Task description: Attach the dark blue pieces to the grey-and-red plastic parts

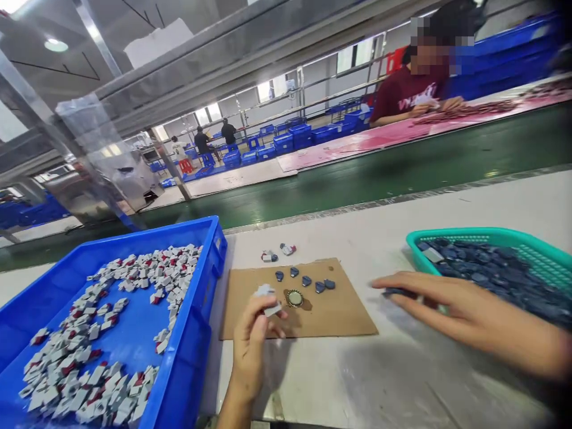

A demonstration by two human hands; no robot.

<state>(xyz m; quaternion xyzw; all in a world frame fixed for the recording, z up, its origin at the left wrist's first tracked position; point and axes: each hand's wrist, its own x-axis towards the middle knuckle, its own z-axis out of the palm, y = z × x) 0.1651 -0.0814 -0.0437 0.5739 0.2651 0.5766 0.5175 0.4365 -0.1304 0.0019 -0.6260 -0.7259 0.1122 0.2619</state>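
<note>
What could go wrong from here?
1. The left hand is near the small round cap; a bump might shift or tip it. A dark stain already marks the cardboard beside it.
2. The dark piece in the right hand sits out at the fingers and could slip.
3. The loose dark pieces on the cardboard could get knocked.

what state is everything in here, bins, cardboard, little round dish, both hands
blue bin: partly filled, floor showing
green basket: piled with dark pieces
cardboard sheet: flat, stained
round dish: open side up
left hand: gripping light grey part
right hand: pinching dark piece
</note>
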